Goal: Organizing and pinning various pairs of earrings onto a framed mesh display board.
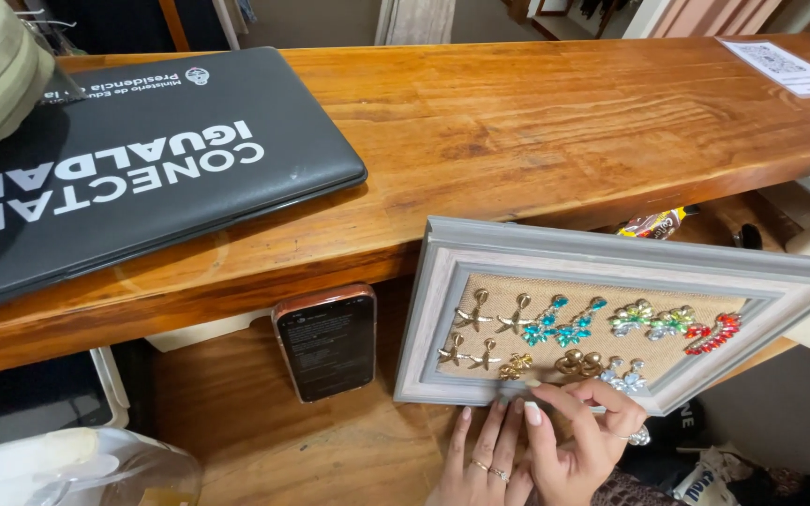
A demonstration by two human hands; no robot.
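Grey picture frame point(611, 258) with burlap backing leans against the wooden counter point(536, 122), earrings pinned in rows. Right hand point(588, 440) pinches at a gold earring point(517, 365) on the bottom row, fingertips closed on it. Left hand point(480, 464) rests loose, fingers flat on the frame's lower edge, steadying. Step looks like seating or unhooking that earring; it needs a fine pull without tipping the frame. Phone point(327, 342) stands just left, laptop point(133, 169) above. Free room is below, on the lower shelf point(255, 431).
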